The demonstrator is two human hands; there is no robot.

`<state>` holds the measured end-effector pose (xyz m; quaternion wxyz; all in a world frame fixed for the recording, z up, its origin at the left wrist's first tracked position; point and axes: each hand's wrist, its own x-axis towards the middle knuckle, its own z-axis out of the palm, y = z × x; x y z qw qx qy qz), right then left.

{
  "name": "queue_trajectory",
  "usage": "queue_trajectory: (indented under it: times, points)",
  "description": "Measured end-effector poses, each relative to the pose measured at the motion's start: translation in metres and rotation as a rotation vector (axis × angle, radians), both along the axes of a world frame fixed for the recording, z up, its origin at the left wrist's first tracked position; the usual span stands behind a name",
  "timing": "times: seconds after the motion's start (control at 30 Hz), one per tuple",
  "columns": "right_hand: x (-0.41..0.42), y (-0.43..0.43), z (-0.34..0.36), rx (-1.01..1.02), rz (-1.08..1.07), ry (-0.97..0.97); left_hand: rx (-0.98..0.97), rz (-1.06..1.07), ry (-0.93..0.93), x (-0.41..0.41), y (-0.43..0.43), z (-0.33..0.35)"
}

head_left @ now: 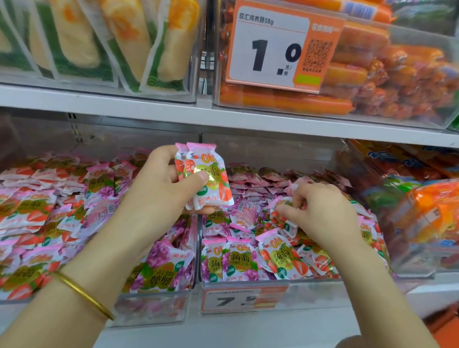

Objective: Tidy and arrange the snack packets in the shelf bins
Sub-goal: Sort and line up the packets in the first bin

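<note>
Left hand (166, 179) grips a small stack of strawberry packets (208, 177) above the divider between bins; right hand (322, 209) pinches another packet (283, 214) mid-bin (240, 294). Light, crinkly, probably slippery; pinch the sealed edges.

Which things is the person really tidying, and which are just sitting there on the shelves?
Part of the job:
left hand gripping pink packets
right hand pinching a loose packet in the right bin
left bin, heaped with packets

Just sitting there:
orange sausages
price tag
yellow-green pouches
orange packs far right
gold bangle
</note>
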<state>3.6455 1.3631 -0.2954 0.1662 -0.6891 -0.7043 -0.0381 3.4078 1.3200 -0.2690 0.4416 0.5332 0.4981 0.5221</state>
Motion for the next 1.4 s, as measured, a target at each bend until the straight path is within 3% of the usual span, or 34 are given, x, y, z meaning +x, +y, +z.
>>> queue_trajectory:
  times: [0.2, 0.43, 0.9, 1.03, 1.2, 1.33, 1.4]
  points:
    - [-0.003, -0.003, -0.008, 0.041, -0.021, -0.084, -0.001, -0.014, -0.018, 0.004, 0.001, 0.001]
    - [-0.007, -0.006, -0.006, -0.094, -0.013, -0.332, -0.002, -0.018, -0.019, 0.003, 0.0, 0.0]
    - [-0.009, -0.009, -0.014, -0.13, 0.145, -0.304, -0.004, -0.016, -0.045, 0.005, -0.002, 0.002]
    - [-0.008, -0.006, -0.017, 0.026, 0.185, -0.192, -0.012, -0.015, -0.059, 0.004, -0.002, 0.003]
    - [-0.019, -0.016, 0.0, 0.221, 0.262, 0.45, -0.015, -0.043, -0.103, 0.003, -0.006, 0.005]
    - [-0.036, -0.031, 0.011, 0.144, 0.294, 0.801, -0.024, -0.012, -0.129, 0.001, -0.013, 0.01]
    - [-0.049, -0.037, 0.018, 0.146, 0.318, 0.87, -0.036, 0.004, -0.142, -0.005, -0.017, 0.011]
